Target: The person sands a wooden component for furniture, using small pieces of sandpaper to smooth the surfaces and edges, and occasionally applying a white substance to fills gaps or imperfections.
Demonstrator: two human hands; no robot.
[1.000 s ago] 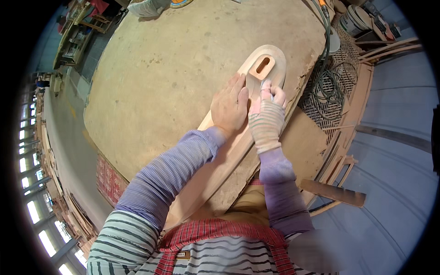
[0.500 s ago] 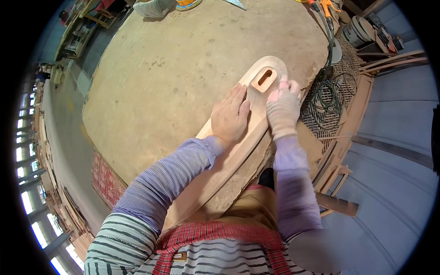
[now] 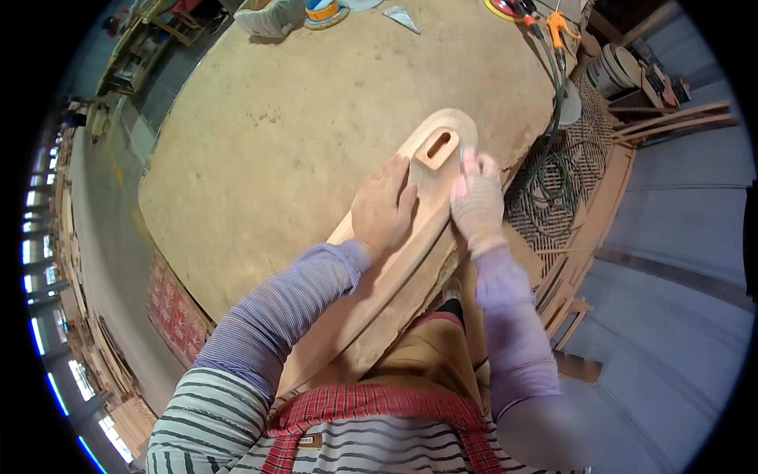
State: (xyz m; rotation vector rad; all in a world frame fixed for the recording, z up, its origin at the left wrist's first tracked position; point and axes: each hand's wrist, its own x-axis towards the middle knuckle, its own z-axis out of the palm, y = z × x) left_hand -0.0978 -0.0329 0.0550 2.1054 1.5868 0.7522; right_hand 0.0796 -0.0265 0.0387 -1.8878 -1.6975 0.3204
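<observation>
A long pale wooden piece point(image 3: 380, 272) with a rounded far end lies slantwise across the table in front of me. Near that end it carries a raised oval block point(image 3: 432, 160) with a slot through it. My left hand point(image 3: 382, 209), bare, rests on the piece's left side with its fingers stretched out flat. On the right edge, beside the slotted block, my right hand point(image 3: 478, 207) wears a light glove with pink fingertips. Its fingers are curled and pressed to the wood, slightly blurred. Whatever they may hold is hidden.
The worn table point(image 3: 260, 174) ends in a ragged right edge. At its far side are a fabric bundle point(image 3: 267, 19), an orange-and-blue roll point(image 3: 322, 11), a pointed scrap point(image 3: 403, 19) and an orange air gun point(image 3: 559, 30). Green hoses point(image 3: 553, 178) hang beside a bucket point(image 3: 612, 71).
My view has shifted, so the wooden piece sits slightly lower and further left, and more of the table's far side shows. Both hands stay on the wood in much the same places.
</observation>
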